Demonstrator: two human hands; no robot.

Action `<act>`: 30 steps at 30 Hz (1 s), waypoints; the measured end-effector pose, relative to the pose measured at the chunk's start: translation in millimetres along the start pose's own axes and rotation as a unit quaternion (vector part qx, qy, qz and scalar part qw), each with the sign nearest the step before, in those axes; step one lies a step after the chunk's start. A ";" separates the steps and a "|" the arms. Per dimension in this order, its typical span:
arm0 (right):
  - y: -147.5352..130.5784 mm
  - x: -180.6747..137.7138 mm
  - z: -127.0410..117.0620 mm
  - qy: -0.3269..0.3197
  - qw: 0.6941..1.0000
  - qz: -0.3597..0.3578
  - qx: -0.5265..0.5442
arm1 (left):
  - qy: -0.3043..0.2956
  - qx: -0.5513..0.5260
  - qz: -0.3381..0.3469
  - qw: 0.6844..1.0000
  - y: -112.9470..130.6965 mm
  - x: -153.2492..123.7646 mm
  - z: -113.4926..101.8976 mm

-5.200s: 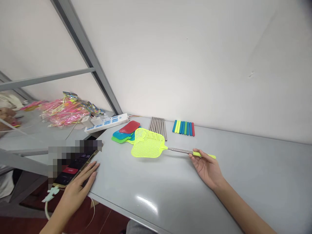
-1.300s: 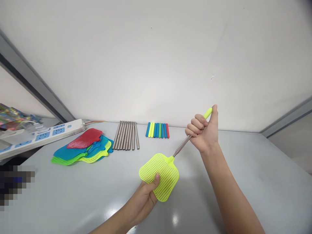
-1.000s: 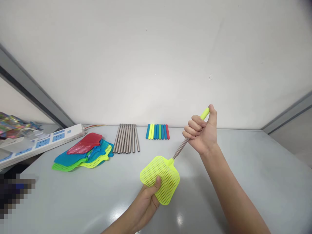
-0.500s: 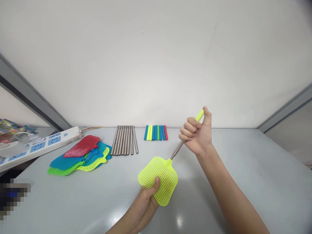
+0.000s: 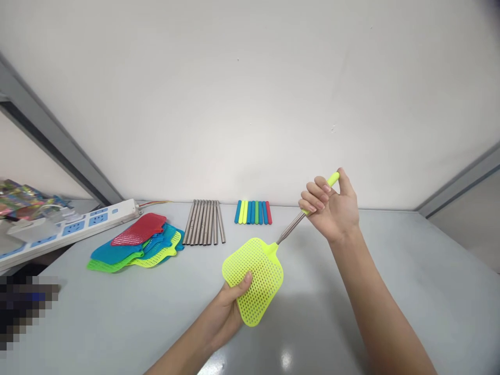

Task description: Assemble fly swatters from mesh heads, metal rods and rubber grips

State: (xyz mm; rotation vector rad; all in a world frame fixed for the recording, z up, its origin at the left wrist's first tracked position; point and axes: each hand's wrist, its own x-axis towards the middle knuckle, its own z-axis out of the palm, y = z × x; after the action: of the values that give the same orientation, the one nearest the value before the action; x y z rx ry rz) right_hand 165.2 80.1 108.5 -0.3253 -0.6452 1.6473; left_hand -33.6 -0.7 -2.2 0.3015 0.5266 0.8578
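A yellow-green fly swatter [image 5: 255, 276] is held above the grey table [image 5: 117, 323]. Its mesh head tilts down to the left, and a metal rod [image 5: 289, 230] runs up to a yellow-green handle. My left hand [image 5: 228, 312] pinches the lower left of the mesh head, thumb on top. Around the handle sits my right hand [image 5: 332, 208], its fingers curled loosely and partly lifted; the handle's tip pokes out above the thumb.
By the wall lie a stack of coloured swatter heads [image 5: 136, 245], a row of metal rods [image 5: 205, 222] and a row of coloured handle sleeves [image 5: 253, 212]. At the left are a white power strip [image 5: 70, 226] and shiny packets [image 5: 23, 195].
Five seconds ago the swatter lay on the table with my right hand at its handle; both hands now hold it up. In the last half second my right fingers have loosened on the handle.
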 end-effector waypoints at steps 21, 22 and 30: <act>16.3 -10.6 17.8 0.192 0.969 -0.149 0.051 | 0.193 0.122 0.073 0.971 32.4 -7.7 21.6; 16.7 -10.1 17.1 0.196 0.968 -0.150 0.055 | 0.204 0.124 0.073 0.968 33.2 -8.6 23.9; 21.8 -3.2 6.0 0.209 0.964 -0.127 0.102 | 0.273 0.110 0.048 0.955 36.7 -19.3 44.7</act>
State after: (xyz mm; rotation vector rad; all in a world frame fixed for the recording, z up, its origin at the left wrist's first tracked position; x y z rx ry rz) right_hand 144.8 74.2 100.3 -0.4081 -0.1861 1.3284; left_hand -42.7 5.2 57.8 0.2937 1.1356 0.9814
